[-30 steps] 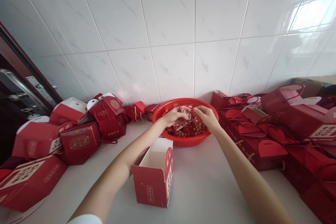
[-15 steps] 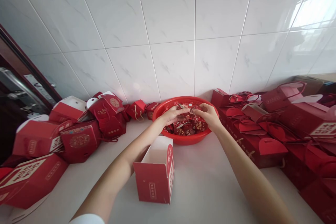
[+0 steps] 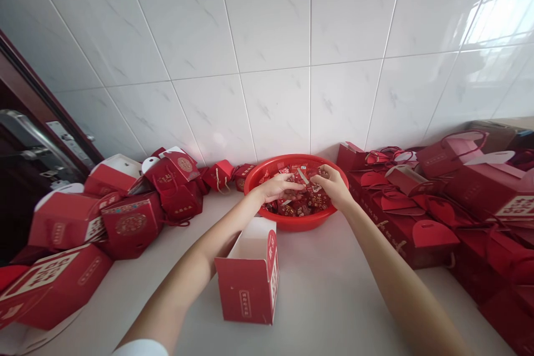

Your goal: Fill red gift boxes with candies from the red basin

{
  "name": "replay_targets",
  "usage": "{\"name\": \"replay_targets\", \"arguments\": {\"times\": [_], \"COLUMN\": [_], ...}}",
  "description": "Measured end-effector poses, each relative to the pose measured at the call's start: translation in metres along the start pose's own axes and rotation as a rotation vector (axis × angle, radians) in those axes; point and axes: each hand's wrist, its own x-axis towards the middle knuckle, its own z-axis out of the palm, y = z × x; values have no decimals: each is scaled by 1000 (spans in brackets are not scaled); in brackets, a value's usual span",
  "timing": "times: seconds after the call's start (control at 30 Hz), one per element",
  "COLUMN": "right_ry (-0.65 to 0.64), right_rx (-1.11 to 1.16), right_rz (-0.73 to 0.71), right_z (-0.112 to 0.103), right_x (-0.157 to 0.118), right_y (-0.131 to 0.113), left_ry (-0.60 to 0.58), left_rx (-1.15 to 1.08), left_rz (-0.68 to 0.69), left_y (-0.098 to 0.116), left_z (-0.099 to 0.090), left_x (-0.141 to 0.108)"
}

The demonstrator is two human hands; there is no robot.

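Against the wall stands a red plastic basket [image 3: 297, 226] full of small red printed packets [image 3: 287, 209]. My left hand [image 3: 280, 188] is over its left half with fingers stretched and apart, close above the packets. At the basket's right side, my right hand [image 3: 334, 183] pinches a small red packet between thumb and fingers. A pale strip [image 3: 303, 176] shows between the two hands; whether it belongs to the held packet I cannot tell. In front of the basket, beside my left forearm, an open red carton [image 3: 246, 289] stands upright, its white inside showing.
Several red gift boxes [image 3: 133, 222] with cord handles are heaped on the left. More red boxes [image 3: 434, 239], some with flaps up, crowd the right side. Behind the white table [image 3: 325, 289] rises a tiled wall [image 3: 275, 105]. A door handle [image 3: 29, 128] is at far left.
My hands have come slightly apart, and the left fingers have spread and lowered toward the packets. My right hand stays pinched near the basket's right side. The carton has not moved.
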Motion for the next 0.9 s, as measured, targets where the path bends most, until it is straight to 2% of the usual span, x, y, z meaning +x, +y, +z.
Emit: {"name": "replay_targets", "arguments": {"times": [0.17,0.37,0.63,0.8,0.9], "right_ry": [-85,-189,-120,-43,15], "right_rx": [-13,39,68,91,105], "right_rz": [-10,-29,-28,-26,-28], "right_z": [0,-2,-3,-3,-3], "right_x": [1,0,2,4,5], "right_y": [1,1,3,4,7], "left_ry": [-29,7,-16,128,231], "left_rx": [132,185,250,79,60], "left_rz": [48,97,106,95,179], "left_y": [-4,-4,-3,-6,-6], "left_z": [-1,0,0,0,-1], "left_x": [4,4,2,5,7]}}
